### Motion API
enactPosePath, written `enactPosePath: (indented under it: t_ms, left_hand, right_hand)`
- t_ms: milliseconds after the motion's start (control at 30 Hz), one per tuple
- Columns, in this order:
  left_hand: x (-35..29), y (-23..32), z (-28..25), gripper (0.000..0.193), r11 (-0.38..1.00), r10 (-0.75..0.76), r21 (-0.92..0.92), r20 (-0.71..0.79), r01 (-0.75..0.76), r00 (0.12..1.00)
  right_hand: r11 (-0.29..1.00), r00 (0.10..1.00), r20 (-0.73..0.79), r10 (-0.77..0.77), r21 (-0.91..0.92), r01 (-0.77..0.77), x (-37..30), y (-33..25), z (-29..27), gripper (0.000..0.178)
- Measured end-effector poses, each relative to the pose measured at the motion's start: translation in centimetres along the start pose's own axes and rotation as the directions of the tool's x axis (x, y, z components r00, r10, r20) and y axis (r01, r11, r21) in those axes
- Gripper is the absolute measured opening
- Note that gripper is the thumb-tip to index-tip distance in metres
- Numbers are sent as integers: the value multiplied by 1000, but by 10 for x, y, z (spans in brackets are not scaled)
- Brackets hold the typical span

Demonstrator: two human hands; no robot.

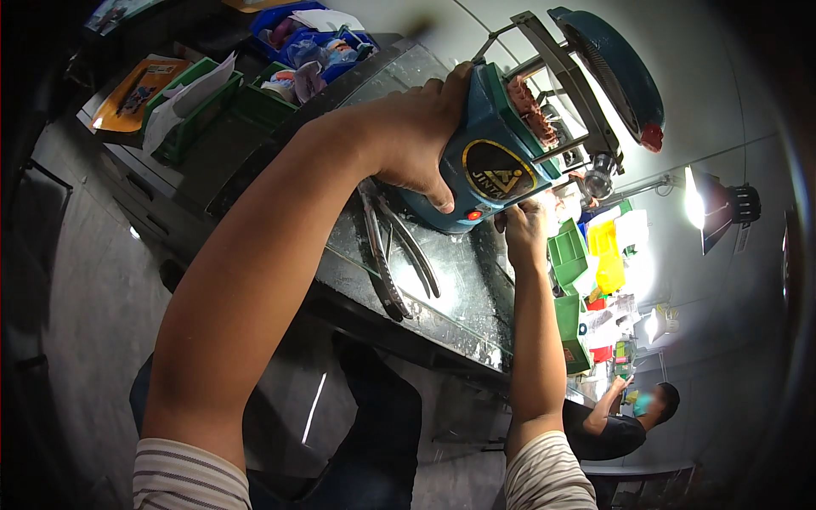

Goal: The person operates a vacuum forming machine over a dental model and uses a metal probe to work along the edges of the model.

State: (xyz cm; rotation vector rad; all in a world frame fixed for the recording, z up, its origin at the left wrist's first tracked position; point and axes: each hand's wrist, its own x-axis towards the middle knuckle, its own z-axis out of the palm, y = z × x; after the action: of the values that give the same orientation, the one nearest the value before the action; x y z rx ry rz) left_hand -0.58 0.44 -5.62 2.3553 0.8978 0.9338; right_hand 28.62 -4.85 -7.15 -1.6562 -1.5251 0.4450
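A teal benchtop machine (pixel 493 161) stands tilted in view on the bench, with a round emblem and a red button (pixel 473 216) on its front. Above its body rises a metal frame (pixel 574 81), and a rounded teal head (pixel 608 72) is at the far right of that frame. My left hand (pixel 425 136) clasps the machine's left side, thumb on the front and fingers over the far edge. At the lower right edge my right hand (pixel 524 223) has curled fingers; what they touch is hidden. A reddish ribbed piece (pixel 533 110) sits within the frame.
Long-handled pliers (pixel 393 255) lie on the dark bench (pixel 463 293) beside the machine. Green bins (pixel 200 102) and blue bins (pixel 280 21) stand at the far left. More green trays (pixel 568 255) line the right, below a lamp (pixel 718 204). A person (pixel 625 425) works farther along.
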Motion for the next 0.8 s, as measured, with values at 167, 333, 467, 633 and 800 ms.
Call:
enactPosePath:
  t_ms: [167, 333, 467, 633, 800]
  left_hand:
    - [0, 1, 0, 144, 1000, -9, -2, 9, 9, 1000]
    - [0, -2, 2, 142, 1000, 22, -13, -7, -23, 1000]
    - [0, 2, -1, 141, 1000, 2, -4, 1, -2, 1000]
    - [2, -3, 4, 140, 998, 32, -48, -24, -33, 999]
    - [3, -2, 4, 139, 998, 36, -56, -29, -38, 999]
  right_hand:
    - [1000, 1000, 6, -1, -16, 1, 0, 1, -1, 30]
    - [1000, 1000, 7, 16, 24, -16, 1, 6, 1, 31]
    - [1000, 1000, 11, -3, 13, 3, 2, 1, -2, 32]
    - [999, 1000, 22, 12, 41, -13, -1, 0, 0, 31]
    - [1000, 1000, 5, 8, 9, -8, 1, 3, -1, 30]
